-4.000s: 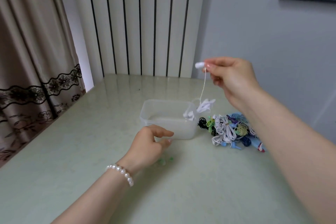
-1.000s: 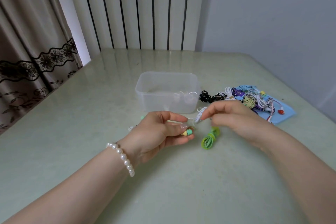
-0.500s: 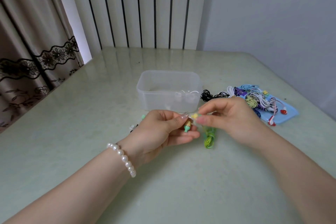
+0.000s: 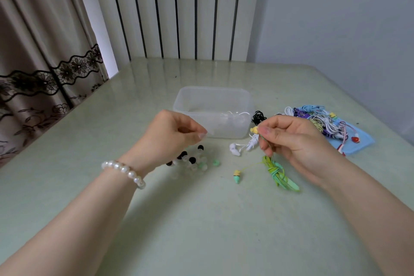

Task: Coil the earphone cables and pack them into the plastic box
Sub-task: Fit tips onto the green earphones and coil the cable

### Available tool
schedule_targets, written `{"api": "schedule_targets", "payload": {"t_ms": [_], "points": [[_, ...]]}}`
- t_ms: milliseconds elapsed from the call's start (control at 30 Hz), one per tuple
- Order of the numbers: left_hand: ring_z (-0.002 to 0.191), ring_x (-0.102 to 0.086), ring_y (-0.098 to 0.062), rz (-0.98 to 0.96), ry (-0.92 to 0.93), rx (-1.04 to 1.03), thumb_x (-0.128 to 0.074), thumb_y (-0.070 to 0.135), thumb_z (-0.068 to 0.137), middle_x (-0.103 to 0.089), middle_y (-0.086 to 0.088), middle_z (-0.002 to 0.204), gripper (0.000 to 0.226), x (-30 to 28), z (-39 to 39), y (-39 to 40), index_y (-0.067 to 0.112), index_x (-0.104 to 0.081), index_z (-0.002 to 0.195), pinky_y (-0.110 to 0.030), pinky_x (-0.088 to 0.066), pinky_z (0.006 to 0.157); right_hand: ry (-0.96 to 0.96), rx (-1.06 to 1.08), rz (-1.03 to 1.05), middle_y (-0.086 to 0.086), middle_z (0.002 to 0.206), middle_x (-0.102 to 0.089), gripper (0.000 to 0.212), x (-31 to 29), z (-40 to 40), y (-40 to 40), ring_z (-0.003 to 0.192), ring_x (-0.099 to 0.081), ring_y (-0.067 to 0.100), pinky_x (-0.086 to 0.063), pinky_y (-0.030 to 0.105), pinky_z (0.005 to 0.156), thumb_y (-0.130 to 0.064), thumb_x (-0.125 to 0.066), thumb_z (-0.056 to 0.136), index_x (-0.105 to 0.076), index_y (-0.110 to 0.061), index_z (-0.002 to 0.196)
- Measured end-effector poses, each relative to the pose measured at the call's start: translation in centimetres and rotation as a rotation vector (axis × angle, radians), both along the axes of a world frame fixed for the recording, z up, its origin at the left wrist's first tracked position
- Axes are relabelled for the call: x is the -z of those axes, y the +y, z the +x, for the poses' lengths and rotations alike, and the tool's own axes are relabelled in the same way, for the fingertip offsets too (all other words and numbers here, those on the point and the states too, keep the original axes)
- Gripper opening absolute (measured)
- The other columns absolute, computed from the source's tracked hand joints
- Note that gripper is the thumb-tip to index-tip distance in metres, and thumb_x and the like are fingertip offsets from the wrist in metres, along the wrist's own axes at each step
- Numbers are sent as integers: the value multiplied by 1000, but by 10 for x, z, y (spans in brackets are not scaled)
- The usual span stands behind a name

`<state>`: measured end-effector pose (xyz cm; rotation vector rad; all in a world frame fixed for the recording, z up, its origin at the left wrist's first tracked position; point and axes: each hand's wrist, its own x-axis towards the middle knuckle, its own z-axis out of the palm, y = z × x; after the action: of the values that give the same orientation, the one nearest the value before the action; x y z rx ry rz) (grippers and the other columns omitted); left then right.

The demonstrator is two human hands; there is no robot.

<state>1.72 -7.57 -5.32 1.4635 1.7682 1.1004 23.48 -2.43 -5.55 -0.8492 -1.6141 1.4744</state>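
Observation:
My right hand (image 4: 291, 139) pinches a green earphone by its yellow earbud (image 4: 254, 129). The green earphone's bundled cable (image 4: 277, 173) hangs down to the table, and its second earbud (image 4: 236, 176) lies there. My left hand (image 4: 172, 134) hovers in front of the clear plastic box (image 4: 214, 96), fingertips pinched; whether it holds anything is unclear. A white earphone is inside the box (image 4: 235, 116). Another white earphone (image 4: 244, 145) lies just in front of the box, and a tangled pile of earphones (image 4: 318, 119) sits to its right.
Several small ear tips (image 4: 190, 160), black, clear and green, lie under my left hand. A black cable coil (image 4: 258, 116) sits beside the box. A blue pouch (image 4: 356, 143) lies under the pile. Curtains hang at left; a wall runs along the right.
My hands have moved apart. My left hand let go of the second green earbud, which now lies on the table. My right hand lifted the yellow earbud and cable.

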Motion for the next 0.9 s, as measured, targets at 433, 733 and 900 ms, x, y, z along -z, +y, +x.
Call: {"api": "schedule_targets", "payload": {"t_ms": [433,733,900], "points": [[107,-46,-20,94,679,192,-67,22,81,-49,2,103,23,34,24,5,24,-71,104,-23,-36,89,-228,92,159,4,63,-61,19,20,-17,-2,48,-54,-1,-41,10,48,4,-66,75,-64,-14,70],[58,-56,-5,113,155,80,-78,14,71,-62,7,65,11,27,28,3,17,-68,68,-17,-42,57,-156,110,177,-9,61,-66,21,20,-17,-2,57,-59,-2,-44,8,59,7,-65,75,-68,-13,72],[53,-61,-11,-21,-608,48,-69,-7,72,-66,2,56,18,18,41,-1,10,-65,77,-18,-48,52,-118,142,209,-1,66,-65,21,16,-17,-4,58,-55,1,-44,10,60,6,-66,74,-68,-15,72]]}}
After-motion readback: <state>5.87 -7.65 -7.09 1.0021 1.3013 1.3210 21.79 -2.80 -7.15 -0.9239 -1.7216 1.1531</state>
